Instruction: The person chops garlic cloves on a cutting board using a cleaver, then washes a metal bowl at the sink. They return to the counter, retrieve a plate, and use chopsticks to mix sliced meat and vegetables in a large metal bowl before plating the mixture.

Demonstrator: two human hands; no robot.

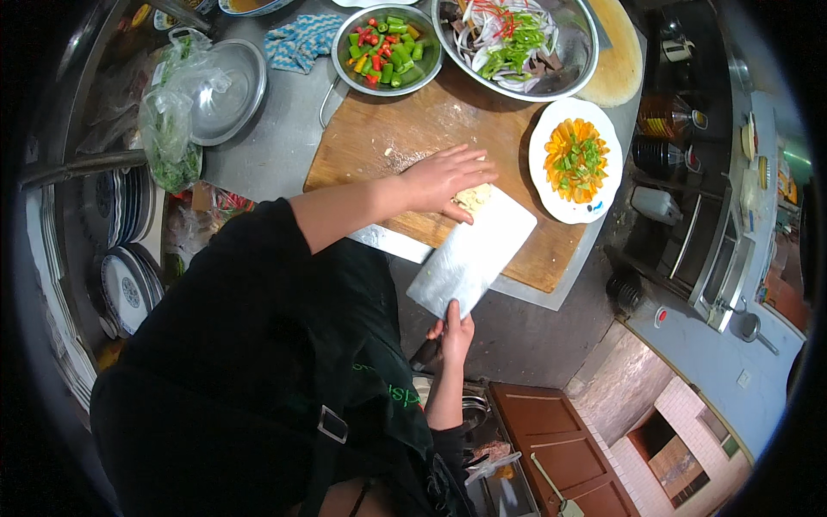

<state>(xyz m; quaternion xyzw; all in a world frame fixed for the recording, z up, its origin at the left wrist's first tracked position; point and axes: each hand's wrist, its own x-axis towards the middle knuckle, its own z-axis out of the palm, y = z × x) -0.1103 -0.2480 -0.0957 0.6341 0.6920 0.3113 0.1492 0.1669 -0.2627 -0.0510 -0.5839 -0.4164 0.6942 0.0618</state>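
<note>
My left hand (449, 173) lies palm down, fingers stretched out, over a small heap of pale chopped food (473, 198), perhaps garlic, on the wooden cutting board (387, 139). The heap touches the far end of the broad blade of a cleaver (478, 249). My right hand (452, 333) grips the cleaver near its dark handle, thumb against the blade. The blade slants from the board out past its near edge. How much food lies under my left palm is hidden.
Beyond the board stand a steel bowl of cut green and red peppers (386, 53) and a larger bowl of sliced onion and meat (513, 48). A plate with orange slices (575, 161) rests at the right. Left are an empty-looking metal bowl (226, 94), bagged greens (171, 129) and a cloth (300, 44).
</note>
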